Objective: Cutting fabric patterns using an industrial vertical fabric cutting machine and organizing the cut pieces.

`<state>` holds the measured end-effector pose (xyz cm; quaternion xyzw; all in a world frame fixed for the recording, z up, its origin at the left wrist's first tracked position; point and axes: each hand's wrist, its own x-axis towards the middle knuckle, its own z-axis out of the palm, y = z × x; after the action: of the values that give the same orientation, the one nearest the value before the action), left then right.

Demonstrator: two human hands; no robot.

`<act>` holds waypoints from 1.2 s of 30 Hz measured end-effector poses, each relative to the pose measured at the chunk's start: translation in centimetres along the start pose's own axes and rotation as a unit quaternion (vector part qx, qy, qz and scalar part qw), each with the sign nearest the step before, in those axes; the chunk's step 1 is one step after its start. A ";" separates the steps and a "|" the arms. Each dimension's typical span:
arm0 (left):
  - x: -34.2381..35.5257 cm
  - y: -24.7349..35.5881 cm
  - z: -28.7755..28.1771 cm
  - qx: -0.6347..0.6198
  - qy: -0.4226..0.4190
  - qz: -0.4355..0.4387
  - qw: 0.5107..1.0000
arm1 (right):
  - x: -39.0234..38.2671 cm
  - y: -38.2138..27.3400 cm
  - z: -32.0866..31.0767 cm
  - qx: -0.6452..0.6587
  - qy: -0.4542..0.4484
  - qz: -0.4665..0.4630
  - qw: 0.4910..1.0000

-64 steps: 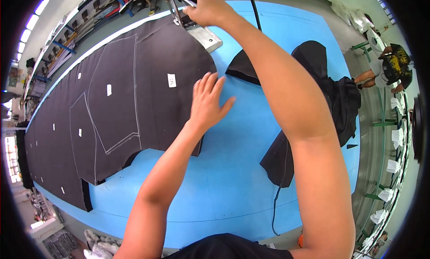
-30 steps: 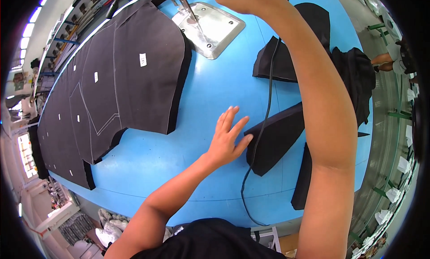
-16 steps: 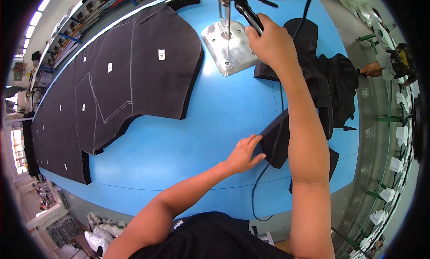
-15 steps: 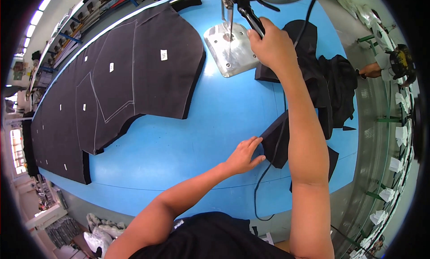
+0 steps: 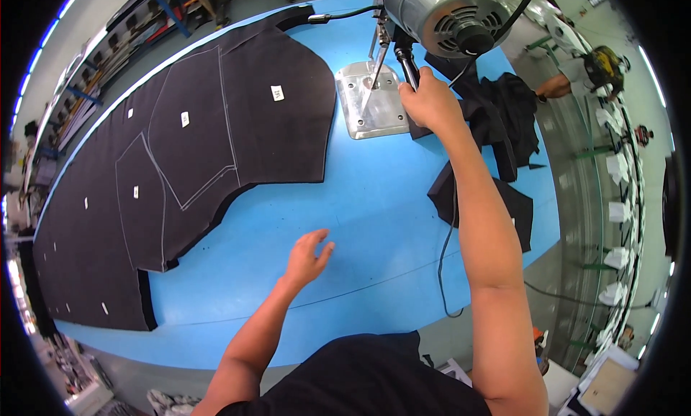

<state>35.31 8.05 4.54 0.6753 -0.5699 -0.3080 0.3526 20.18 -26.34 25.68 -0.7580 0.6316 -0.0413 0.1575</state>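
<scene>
Left grip first: the left hand [image 5: 306, 254] hangs open, fingers spread, palm down just above the bare blue desk [image 5: 360, 222], holding nothing. Far to its left lies the thick stack of black fabric layers [image 5: 180, 164], marked with thin chalk outlines and dotted with small white paper tags [image 5: 277, 93]; its curved cut edge runs from the lower left up toward the middle of the desk, near the open hand but apart from it. Right of the stack's upper corner sits the flat silver metal base plate [image 5: 371, 110] of an upright electric cloth-cutting machine [image 5: 432, 16], whose round grey motor housing rises at the top edge. The right hand [image 5: 430, 103] is closed around the machine's black handle [image 5: 404, 60], just beside the base plate. A black power cable [image 5: 450, 236] trails down the desk along the right forearm. Further right, loose cut pieces of black fabric [image 5: 504, 121] lie piled near the desk's edge.
</scene>
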 end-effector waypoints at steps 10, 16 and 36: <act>13.1 -5.8 -12.8 0.031 0.150 0.104 0.983 | 0.4 0.6 0.4 0.216 -0.120 0.078 0.966; 21.9 -3.7 -13.8 0.167 0.086 0.161 0.969 | -2.3 1.8 0.8 0.267 -0.092 0.057 0.958; -7.1 2.3 1.0 0.008 -0.109 0.103 0.989 | -5.8 3.3 1.1 0.246 -0.054 0.044 0.967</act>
<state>32.12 14.66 5.94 0.5786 -0.6734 -0.3372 0.3131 16.22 -21.00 24.45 -0.6685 0.6252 -0.1473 0.3749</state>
